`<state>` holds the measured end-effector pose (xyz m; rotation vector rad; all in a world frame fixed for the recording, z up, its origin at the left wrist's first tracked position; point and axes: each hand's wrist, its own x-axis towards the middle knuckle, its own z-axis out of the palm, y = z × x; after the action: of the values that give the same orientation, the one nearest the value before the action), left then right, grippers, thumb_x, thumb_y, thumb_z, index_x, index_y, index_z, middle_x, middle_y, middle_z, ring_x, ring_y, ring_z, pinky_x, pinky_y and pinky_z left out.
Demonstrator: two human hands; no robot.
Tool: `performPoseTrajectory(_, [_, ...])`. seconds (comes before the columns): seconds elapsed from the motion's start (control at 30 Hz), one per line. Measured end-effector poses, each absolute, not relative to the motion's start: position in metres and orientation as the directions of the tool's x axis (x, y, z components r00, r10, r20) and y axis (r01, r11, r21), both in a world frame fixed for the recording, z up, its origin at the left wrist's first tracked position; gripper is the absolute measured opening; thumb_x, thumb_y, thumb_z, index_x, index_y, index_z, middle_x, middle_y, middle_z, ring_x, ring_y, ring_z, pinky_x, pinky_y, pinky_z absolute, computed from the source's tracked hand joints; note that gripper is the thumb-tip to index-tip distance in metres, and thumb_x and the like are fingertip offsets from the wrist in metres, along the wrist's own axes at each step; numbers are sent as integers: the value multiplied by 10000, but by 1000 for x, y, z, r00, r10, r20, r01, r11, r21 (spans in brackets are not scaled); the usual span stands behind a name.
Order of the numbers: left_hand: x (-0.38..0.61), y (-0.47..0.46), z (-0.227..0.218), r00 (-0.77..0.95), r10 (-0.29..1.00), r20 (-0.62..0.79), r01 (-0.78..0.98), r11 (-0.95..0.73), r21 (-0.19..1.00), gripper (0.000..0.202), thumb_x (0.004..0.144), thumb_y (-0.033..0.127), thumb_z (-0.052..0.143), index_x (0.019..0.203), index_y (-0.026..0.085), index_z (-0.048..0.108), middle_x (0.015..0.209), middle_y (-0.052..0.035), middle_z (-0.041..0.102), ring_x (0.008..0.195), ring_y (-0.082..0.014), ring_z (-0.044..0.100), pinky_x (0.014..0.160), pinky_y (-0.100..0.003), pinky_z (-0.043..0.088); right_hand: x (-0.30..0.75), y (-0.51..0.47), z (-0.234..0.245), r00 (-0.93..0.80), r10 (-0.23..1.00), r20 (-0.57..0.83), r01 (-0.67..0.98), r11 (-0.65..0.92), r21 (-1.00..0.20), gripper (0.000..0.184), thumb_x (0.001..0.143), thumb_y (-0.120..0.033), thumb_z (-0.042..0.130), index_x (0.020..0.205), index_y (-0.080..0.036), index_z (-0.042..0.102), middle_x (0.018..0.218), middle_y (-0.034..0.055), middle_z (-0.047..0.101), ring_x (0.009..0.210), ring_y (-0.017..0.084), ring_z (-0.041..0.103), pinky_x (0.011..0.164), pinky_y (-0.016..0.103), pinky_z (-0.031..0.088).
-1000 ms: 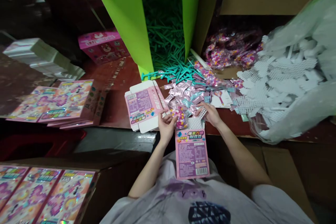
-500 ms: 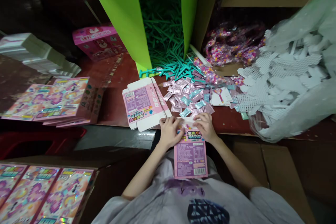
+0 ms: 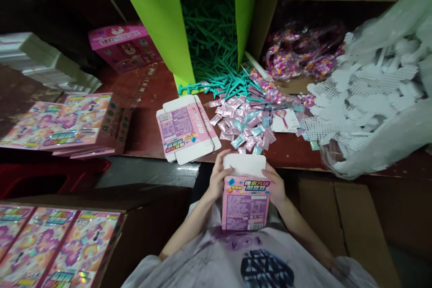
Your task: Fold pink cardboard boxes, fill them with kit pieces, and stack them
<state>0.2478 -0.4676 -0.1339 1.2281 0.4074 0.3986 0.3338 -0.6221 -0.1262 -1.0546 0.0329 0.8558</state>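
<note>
A pink and purple printed cardboard box (image 3: 245,202) stands in front of my shirt, its white top flap (image 3: 245,163) raised at the far end. My left hand (image 3: 218,177) grips its upper left side, the thumb lying near the flap. At the upper right side, my right hand (image 3: 275,184) holds the same box with fingers partly hidden behind it. Just beyond the hands, small pink and blue sachets (image 3: 245,121) lie in a loose heap. Flat unfolded boxes (image 3: 185,130) are stacked left of the heap.
Teal plastic sticks (image 3: 222,69) spill from a green container (image 3: 155,13). White plastic pieces (image 3: 364,94) fill a clear bag at right, near bags of coloured beads (image 3: 297,58) and printed cards (image 3: 285,120). Finished-looking boxes (image 3: 77,119) are stacked left; more sit in a carton (image 3: 151,207).
Both hands have moved from the box's top edge down to its sides. The white flap now stands up, and the box top looks more opened out.
</note>
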Motion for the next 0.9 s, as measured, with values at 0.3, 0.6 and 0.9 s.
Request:
performPoseTrajectory(0.3, [242,-468,-143,871,476,121,-229,176,957,216,806,357,609,852,160,683,1132,-153,648,1006,-281,643,868,-419,494,333,-621,-146,833,532,-153,-283,171,-944,219,760,-381,654,670,-183,626,1161,80,645,968,246,639,865,368,484])
performPoseTrajectory(0.6, [242,-467,-135,876,478,70,-119,74,990,169,803,317,655,857,162,696,1047,-138,680,992,-246,647,889,-393,492,332,-620,-150,884,399,-242,-262,-5,-965,172,782,-380,678,748,-211,677,828,31,705,750,190,632,675,287,486])
performPoseTrajectory(0.9, [237,-459,-123,889,430,-154,86,174,981,148,767,309,683,775,177,750,808,-95,729,744,-222,676,675,-327,517,353,-652,-149,724,683,-100,-47,-96,-994,135,743,-333,718,842,-246,745,972,75,730,929,258,680,805,384,548])
